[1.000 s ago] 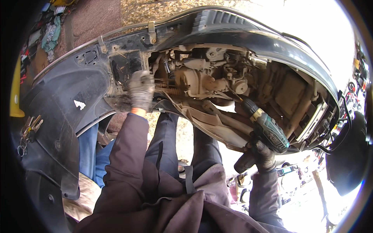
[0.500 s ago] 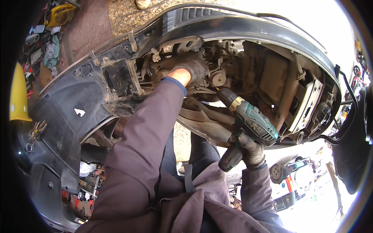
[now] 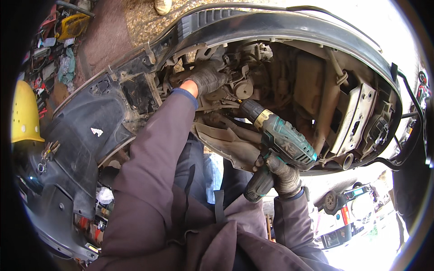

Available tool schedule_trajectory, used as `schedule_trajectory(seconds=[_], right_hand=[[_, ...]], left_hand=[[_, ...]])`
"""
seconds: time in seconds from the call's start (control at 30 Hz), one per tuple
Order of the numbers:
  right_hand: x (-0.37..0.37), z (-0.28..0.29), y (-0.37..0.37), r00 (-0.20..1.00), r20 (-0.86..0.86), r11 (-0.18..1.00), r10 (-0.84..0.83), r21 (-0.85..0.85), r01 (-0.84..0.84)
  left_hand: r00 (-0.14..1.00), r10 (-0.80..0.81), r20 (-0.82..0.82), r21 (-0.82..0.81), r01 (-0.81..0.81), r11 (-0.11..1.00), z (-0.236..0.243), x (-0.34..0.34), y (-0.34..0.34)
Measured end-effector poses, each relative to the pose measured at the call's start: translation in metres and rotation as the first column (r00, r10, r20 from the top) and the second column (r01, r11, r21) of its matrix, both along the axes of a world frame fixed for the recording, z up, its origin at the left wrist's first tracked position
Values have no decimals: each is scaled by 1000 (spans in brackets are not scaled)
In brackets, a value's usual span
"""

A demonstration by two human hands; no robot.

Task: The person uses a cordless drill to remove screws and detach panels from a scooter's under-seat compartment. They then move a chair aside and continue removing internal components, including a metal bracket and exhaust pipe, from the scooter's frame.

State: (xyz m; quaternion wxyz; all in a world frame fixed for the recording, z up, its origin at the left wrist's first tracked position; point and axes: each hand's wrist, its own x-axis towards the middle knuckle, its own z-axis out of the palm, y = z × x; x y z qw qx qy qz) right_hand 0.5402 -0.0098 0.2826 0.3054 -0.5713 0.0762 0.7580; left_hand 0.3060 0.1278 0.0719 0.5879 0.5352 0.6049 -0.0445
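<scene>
Teal-and-black plastic cordless drill [image 3: 289, 142] with a yellow collar [image 3: 262, 119], right of centre in the frame, held slanting with its black chuck [image 3: 251, 109] aimed toward the upper left, at the dusty tan engine parts [image 3: 213, 95] inside the long black body shell [image 3: 325, 30]. Could catch the dark knit-gloved left hand [image 3: 208, 79], upper centre of the frame, if set spinning, given a tip [image 3: 240, 101] so near that hand. Could also skid off the round tan metal disc [image 3: 243, 89] just above the tip, if pushed at a slant with one hand, or scrape the curved brown lower panel [image 3: 226, 142] if left to sag under its own weight.

Lies with its black pistol handle [image 3: 258, 185] in the gloved right hand [image 3: 285, 175], lower right of centre, with fingers curled firmly round it; cannot tell whether pressing the trigger. Sits to the lower right of the left hand's fingers, near but apart from them; with those fingers partly buried among the engine parts, cannot tell whether spread, pressed together or pinching something.
</scene>
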Motion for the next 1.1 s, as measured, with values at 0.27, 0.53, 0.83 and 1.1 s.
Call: schedule_trajectory(seconds=[0.27,0.53,0.83,1.1], right_hand=[[-4,3,3,998,66,999,24,-35,-22],[-11,1,3,981,181,997,72,7,-75],[-17,1,1,970,239,997,42,54,-56],[-20,4,-1,965,253,993,74,76,-96]], left_hand=[[894,273,-354,380,-129,916,44,-55,-45],[872,-340,-351,-97,327,940,17,-80,-1],[865,-369,-339,-10,389,921,-31,-101,-4],[994,-1,-106,82,10,997,-38,-108,-21]])
